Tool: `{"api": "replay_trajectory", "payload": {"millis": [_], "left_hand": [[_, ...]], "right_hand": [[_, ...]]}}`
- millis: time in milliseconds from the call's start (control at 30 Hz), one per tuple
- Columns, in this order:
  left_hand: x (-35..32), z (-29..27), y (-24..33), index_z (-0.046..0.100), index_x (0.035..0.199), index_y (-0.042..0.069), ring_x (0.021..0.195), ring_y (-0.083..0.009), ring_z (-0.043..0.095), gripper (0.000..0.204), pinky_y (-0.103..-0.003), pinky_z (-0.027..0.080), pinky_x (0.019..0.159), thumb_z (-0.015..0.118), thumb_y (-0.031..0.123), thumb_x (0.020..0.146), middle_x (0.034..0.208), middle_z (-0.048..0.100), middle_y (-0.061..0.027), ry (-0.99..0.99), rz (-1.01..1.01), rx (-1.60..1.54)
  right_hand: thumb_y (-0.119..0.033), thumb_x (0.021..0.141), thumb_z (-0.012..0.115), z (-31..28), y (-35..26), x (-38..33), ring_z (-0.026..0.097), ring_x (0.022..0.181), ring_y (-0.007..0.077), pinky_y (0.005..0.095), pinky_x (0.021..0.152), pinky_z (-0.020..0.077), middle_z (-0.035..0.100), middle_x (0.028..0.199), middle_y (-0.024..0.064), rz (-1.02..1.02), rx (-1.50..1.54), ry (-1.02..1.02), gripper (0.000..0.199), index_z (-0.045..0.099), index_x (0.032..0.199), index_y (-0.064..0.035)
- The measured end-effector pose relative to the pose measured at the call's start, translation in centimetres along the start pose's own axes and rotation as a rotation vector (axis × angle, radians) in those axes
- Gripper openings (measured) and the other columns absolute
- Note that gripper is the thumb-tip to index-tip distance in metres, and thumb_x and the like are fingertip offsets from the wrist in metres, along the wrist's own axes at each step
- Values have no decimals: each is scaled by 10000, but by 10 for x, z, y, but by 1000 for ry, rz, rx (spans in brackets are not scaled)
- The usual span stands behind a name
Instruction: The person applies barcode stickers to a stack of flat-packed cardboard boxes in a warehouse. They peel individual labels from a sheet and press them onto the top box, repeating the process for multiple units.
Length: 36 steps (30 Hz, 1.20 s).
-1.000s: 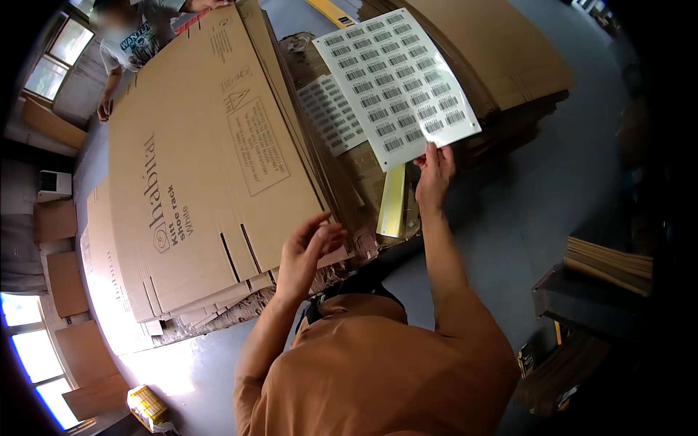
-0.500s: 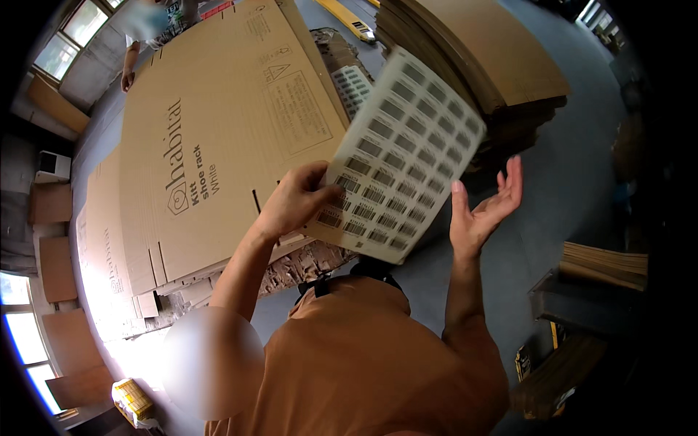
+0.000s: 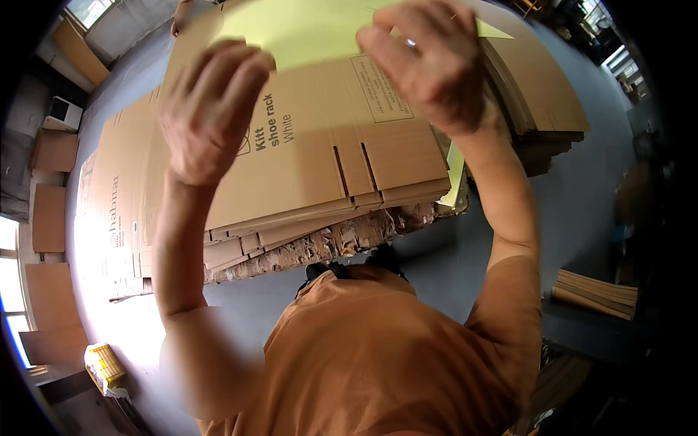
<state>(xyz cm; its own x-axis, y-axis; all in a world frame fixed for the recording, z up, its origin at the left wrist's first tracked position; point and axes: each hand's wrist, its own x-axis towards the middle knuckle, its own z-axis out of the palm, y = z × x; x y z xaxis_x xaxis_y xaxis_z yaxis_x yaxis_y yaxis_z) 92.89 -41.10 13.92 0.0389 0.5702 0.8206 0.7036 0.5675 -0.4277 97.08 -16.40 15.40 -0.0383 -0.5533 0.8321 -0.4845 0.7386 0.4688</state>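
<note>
Since my left hand [image 3: 211, 112] and right hand [image 3: 430, 65] are both raised with the yellow sheet [image 3: 313, 29] spread between and beyond them, the first danger I see is a crease. My fingers are curled closed on both sides and seem to pinch its near edge, though blur covers the exact contact and I can't tell how firm the hold is. An uneven pull could bend or tear that edge, and a slack pinch on one side could let the sheet flop onto the flat cardboard box [image 3: 313, 171] below. If it is sticky, which I can't tell, it could cling there crooked or fold onto itself. Crumpled, torn-looking layers [image 3: 327, 240] lie under the boxes at the near side, so leaning my weight there might make the top one slide. Another yellow piece [image 3: 455, 174] pokes out at the right edge, just beside my right arm [image 3: 502, 182]; a careless brush could knock it to the floor [image 3: 574, 189]. At the far side another person's hand [image 3: 177, 27] shows, and a tug from there could jog the box.
</note>
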Motion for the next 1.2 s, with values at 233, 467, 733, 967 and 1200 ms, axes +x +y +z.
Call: {"api": "replay_trajectory", "payload": {"millis": [233,467,733,967,1200], "left_hand": [[-187,40,90,566,889,56,885,-204,590,154,-343,490,744,624,102,754,889,578,-73,-643,-122,-208],[-193,13,111,575,899,101,893,-225,609,150,-340,528,715,624,89,758,914,608,-28,-658,-502,-371],[-180,11,98,679,809,109,816,-213,615,80,-345,503,643,702,186,809,812,637,-20,-725,-831,-485],[-180,29,73,720,868,68,834,-279,619,214,-395,485,739,663,273,854,842,663,-97,-955,-1039,-713],[-177,31,71,724,875,54,868,-293,624,246,-403,485,762,659,290,845,862,673,-130,-1058,-1037,-695]], "right_hand": [[-75,771,639,57,-90,-156,596,729,151,270,651,462,592,726,22,74,311,-566,101,595,686,-107],[-111,780,669,53,-108,-159,615,792,190,312,747,450,617,811,29,281,654,-713,47,628,796,-95],[-190,771,732,48,-101,-154,620,870,229,352,787,478,640,876,47,477,840,-914,156,662,851,-77],[-285,783,764,39,-81,-154,614,922,270,367,827,494,649,942,107,768,1097,-1031,318,664,927,-20],[-229,774,786,35,-93,-143,600,952,220,327,852,494,621,990,78,830,989,-995,359,624,1021,-24]]}}
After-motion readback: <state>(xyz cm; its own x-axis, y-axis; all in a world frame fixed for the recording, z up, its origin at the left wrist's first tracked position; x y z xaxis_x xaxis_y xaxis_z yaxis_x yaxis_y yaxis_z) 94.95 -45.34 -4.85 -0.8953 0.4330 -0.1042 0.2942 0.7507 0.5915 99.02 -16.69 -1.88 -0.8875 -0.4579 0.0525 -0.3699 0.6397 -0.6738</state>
